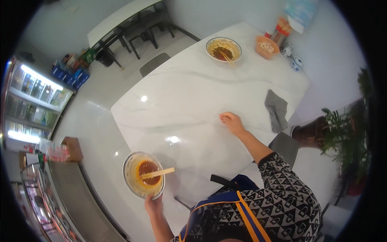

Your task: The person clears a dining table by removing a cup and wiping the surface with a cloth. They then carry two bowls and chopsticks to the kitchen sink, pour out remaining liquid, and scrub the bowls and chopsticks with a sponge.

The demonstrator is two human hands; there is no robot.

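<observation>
My left hand [153,203] grips the lower rim of a patterned bowl [130,177] at the table's near left corner. Reddish-orange broth and a pair of light wooden chopsticks [157,173] are in it, the chopsticks jutting out to the right. Over the middle of the white table my right hand [230,121] has its fingers curled in, and no object shows in them. Farther off stands a second bowl [209,50] with dark food remains and chopsticks leaning on its rim. A crumpled grey cloth [276,111] lies to the right of my right hand.
An orange basket [267,48] of pale pieces, a container of chopsticks [281,32] and a blue-and-white lidded pot [297,63] stand by the wall. Grey chairs [155,64] edge the marble-look table [173,97]. A potted plant [342,133] is at right, a lit drinks fridge [36,97] at left.
</observation>
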